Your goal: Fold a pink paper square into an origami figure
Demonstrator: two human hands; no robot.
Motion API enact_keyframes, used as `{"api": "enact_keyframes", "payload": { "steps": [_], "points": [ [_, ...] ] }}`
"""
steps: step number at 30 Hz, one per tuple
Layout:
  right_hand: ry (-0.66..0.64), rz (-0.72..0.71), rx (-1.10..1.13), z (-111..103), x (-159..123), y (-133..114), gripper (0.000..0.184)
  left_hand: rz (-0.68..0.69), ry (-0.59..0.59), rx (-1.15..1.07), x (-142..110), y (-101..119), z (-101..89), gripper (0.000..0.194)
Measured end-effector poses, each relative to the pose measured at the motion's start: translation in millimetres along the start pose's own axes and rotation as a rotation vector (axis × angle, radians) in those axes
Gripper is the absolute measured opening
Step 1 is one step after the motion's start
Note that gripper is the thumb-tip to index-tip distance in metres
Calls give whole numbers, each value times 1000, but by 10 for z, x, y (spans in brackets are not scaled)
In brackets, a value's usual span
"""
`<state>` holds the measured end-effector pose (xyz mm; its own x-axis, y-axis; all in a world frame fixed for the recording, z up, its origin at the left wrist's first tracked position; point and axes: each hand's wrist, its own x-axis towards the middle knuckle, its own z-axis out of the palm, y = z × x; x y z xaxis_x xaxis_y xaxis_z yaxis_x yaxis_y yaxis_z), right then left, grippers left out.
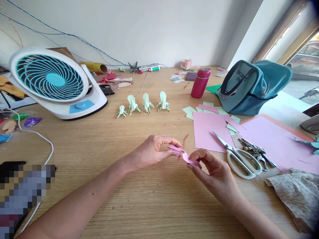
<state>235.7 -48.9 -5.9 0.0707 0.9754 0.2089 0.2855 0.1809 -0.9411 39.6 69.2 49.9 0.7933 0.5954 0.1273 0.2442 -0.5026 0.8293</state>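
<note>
Between my hands is a small pink folded-paper figure (188, 159), held over the middle of the wooden table (149, 205). My left hand (159, 150) pinches its left part between thumb and fingers. At its right end, the thumb and fingers of my right hand (211, 169) are closed on a smooth pink flap. Thin paper strips stick out of the figure near its middle. Beyond my hands, several pale green folded-paper figures with thin legs (163, 101) stand in a row. Scissors with white handles (243, 162) lie open to the right of my right hand.
Pink paper sheets (209, 127), green paper pieces and a bunch of keys (256, 152) lie at right. A red bottle (200, 83) and a teal backpack (249, 88) stand behind them. At left is a fan (54, 79); a white cable (51, 149) runs along that side.
</note>
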Motion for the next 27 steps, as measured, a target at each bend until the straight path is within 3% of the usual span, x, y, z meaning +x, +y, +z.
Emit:
{"api": "enact_keyframes", "payload": {
  "steps": [27],
  "points": [
    [62, -16, 53, 32, 23, 8, 11, -25, -4, -20, -32, 139, 20, 14]
  ]
}}
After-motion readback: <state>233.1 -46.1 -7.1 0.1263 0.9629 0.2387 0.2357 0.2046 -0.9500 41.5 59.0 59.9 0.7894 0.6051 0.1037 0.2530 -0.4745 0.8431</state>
